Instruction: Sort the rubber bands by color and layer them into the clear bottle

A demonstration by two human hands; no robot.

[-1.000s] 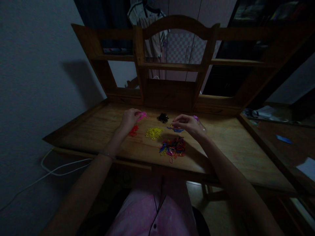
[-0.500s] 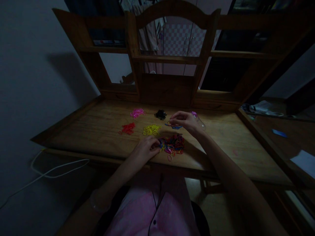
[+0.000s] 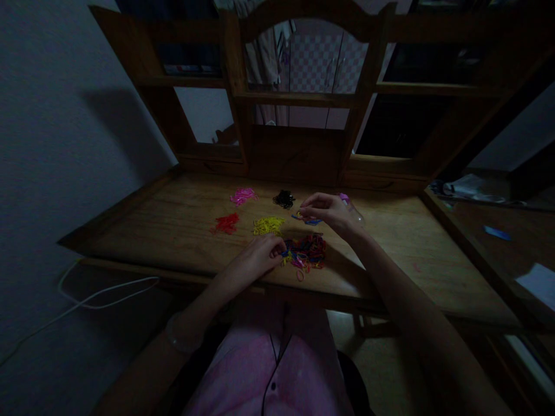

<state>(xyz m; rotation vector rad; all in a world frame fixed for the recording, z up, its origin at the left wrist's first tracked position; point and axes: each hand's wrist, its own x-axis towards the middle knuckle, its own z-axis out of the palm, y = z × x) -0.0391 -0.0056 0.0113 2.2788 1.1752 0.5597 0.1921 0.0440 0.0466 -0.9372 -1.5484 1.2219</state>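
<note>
My left hand (image 3: 265,253) rests at the left edge of a mixed pile of small coloured rubber bands (image 3: 310,249). Its fingers are curled in against the thumb beside some blue and yellow bands; what they grip, if anything, is hidden. Above a small group of blue rubber bands (image 3: 313,222), my right hand (image 3: 328,211) has thumb and fingertips pinched together; anything between them is too small to name. Farther left lie yellow bands (image 3: 267,225), red bands (image 3: 227,223), pink bands (image 3: 243,196) and black bands (image 3: 284,199), each colour in its own pile.
A clear container with a purple top (image 3: 353,211) lies behind my right hand. The wooden desk (image 3: 173,225) has a shelf unit (image 3: 299,153) along its back. On the left hangs a white cable (image 3: 108,286). A side surface on the right holds white paper (image 3: 537,283).
My left hand has shifted slightly up and over the edge of the mixed pile. My right hand stays over the blue bands almost unmoved. The view has tilted a little.
</note>
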